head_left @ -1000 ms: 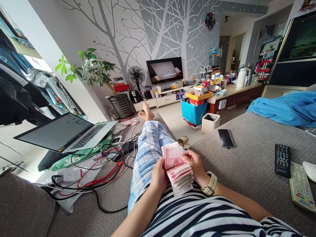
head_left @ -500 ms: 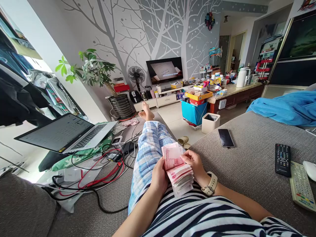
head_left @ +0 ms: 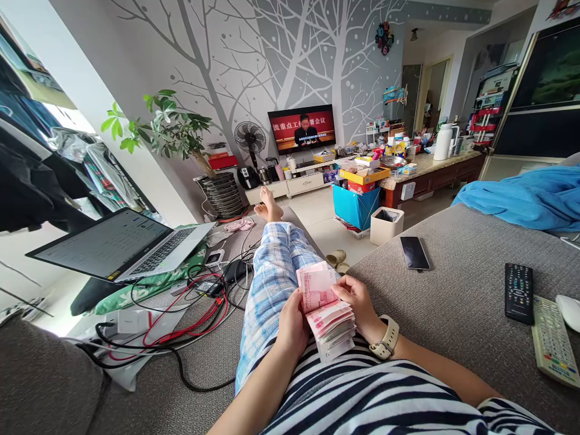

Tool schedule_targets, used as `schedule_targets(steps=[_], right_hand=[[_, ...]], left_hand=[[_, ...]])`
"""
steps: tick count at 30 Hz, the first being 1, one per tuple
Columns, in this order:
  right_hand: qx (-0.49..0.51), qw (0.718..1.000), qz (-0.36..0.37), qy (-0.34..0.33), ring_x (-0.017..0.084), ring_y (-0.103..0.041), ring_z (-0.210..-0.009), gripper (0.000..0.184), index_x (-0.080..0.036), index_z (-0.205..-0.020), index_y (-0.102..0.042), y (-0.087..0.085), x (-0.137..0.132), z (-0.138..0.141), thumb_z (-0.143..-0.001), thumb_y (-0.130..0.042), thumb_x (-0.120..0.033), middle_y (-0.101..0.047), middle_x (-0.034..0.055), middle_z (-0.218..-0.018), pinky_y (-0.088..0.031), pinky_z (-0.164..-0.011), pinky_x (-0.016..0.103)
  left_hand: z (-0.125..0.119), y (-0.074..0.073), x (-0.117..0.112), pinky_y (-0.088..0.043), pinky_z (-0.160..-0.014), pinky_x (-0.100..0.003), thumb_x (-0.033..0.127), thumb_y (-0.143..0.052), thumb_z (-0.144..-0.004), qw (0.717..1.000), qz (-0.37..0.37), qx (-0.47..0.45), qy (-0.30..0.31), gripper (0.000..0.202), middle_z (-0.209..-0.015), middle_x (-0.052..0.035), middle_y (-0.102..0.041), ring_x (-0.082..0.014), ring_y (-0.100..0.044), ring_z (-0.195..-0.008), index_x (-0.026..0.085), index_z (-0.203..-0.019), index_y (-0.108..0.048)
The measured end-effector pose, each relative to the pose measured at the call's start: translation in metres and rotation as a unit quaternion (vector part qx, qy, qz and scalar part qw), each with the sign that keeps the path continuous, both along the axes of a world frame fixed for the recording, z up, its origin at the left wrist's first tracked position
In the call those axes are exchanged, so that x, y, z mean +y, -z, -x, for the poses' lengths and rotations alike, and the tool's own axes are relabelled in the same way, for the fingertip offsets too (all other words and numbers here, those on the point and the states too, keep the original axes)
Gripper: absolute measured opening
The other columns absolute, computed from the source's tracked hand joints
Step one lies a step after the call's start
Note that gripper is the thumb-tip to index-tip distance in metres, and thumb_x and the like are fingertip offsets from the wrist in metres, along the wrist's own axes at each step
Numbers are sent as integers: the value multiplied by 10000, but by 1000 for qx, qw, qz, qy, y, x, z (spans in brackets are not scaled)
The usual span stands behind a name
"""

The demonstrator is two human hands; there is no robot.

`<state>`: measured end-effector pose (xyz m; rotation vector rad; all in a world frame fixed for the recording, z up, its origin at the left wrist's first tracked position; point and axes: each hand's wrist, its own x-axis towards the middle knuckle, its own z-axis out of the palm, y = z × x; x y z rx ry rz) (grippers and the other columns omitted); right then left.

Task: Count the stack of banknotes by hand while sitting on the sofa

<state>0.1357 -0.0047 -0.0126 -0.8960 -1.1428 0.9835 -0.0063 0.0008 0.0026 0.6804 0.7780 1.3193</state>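
A bent pink paper banknote bundle [head_left: 328,315] runs 11 to 5 o'clock between the left hand [head_left: 291,324], clasping its 9-o'clock edge with fingers mostly hidden, and the right hand [head_left: 361,304], whose fingers pinch it at 2 o'clock.

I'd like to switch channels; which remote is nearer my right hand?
The black remote; the pale remote lies beyond it, farther from your right hand.

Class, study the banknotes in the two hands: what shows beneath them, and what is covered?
Beneath the banknotes, the striped shirt shows past their lower edge and plaid trousers past their top. Whatever lies directly under them is covered.
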Motion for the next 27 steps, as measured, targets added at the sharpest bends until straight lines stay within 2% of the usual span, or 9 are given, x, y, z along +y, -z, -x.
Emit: schedule_targets(steps=[27], right_hand=[[5, 1000, 2, -1, 125, -405, -574, 258, -178, -646, -538, 1, 1, 0, -761, -636, -388, -477, -27, -590, -329, -549, 249]], left_hand=[[0, -1, -1, -503, -657, -277, 262, -638, -695, 1000, 8, 3, -5, 172, -737, -20, -666, -140, -599, -633, 139, -814, -641]])
